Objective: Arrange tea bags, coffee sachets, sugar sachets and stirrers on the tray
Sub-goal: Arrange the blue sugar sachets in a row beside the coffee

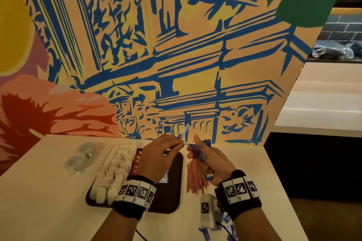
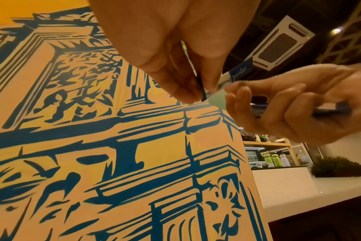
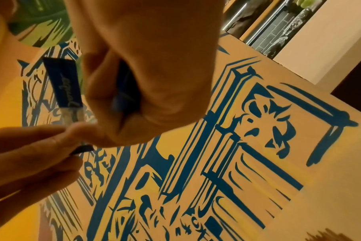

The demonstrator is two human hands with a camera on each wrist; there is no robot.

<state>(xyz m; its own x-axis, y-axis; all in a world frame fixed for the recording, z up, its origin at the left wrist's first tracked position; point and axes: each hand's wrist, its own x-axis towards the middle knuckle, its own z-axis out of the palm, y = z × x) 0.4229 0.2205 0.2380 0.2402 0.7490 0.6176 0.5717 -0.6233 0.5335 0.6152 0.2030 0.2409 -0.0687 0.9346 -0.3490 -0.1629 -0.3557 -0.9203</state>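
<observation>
Sugar sachets are the step in hand: the left hand (image 1: 159, 155) pinches one slim blue-and-white sachet (image 1: 183, 134) between thumb and fingertips, raised above the far end of the tray, its upper end tilted up and away toward the painted wall (image 1: 176, 55). The right hand (image 1: 210, 159) is curled round a bundle of blue sachets (image 1: 204, 152), held just to the right of the left, and its thumb and forefinger meet the lower end of the single sachet, so both hands touch it at once; whether the sachet is being drawn out of the bundle or passed across I cannot tell. Below, the dark tray (image 1: 174, 191) already carries white tea bags (image 1: 115, 166) along its left side and red coffee sachets (image 1: 138, 160) beside them, with a few blue sachets partly hidden under the left wrist. Stirrers (image 1: 195, 176) lie in a loose heap on the white table (image 1: 49, 191), just right of the tray and not yet on it, and more blue sachets (image 1: 225, 227) are scattered at the near edge. The next move, as I judge it, calls for freeing the single sachet from the right hand and laying it flat in the bare right part of the tray, lined up with those already there, while the right hand keeps the bundle together.
</observation>
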